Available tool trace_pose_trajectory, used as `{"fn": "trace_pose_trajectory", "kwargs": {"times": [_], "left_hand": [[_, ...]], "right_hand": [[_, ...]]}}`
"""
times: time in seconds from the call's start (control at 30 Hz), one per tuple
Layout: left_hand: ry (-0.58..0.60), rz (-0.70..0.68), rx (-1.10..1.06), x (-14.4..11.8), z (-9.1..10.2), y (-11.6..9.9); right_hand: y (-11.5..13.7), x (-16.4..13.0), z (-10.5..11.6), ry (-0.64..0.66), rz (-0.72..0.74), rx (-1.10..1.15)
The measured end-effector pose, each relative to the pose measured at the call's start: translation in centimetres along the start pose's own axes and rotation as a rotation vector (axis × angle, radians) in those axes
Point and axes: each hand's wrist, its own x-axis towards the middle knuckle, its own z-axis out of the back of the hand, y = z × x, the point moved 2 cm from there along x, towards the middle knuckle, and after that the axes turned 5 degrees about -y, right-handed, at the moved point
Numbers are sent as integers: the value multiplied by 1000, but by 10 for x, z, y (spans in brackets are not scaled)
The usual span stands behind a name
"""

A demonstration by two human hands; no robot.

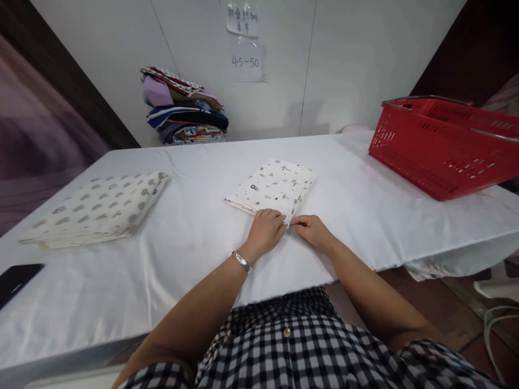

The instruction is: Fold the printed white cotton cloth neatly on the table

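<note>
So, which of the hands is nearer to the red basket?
The right hand. It pinches the folded cloth at its near corner, on the side of the red basket; the left hand lies just beyond it.

head-worn view, facing forward and down, table [194, 237] close

Red basket [441, 146] ran off right edge. Dark flat object [16, 281], far left of basket, cut by left edge. Wall note [242, 19] writing illegible.

Both hands, left hand [265, 229] and right hand [311, 230], pinched the near corner of a folded printed cloth [272, 186] on a white table [194, 237]; a red basket [444, 143] sat right.
</note>
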Motion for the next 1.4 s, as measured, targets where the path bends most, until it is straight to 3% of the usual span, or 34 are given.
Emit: {"fn": "trace_pose_trajectory", "kwargs": {"times": [0.4,0.53,0.67,0.83,0.93,1.2,1.4], "left_hand": [[-7,9,2,-1,-3,4],[-6,28,2,1,-1,2],[-7,46,-5,2,-1,2],[-13,69,-24,2,-1,4],[-21,79,-41,2,-1,5],[-9,93,-66,2,-1,5],[-6,81,-60,2,0,5]], "right_hand": [[1,1,-1,-11,-7,70],[0,0,0,-19,4,-14],[0,-2,0,-50,-81,-108],[1,-4,-4,57,-402,194],[3,-3,-2,95,-508,371],[8,-1,-6,209,-561,458],[8,4,-8,164,-571,586]]}}
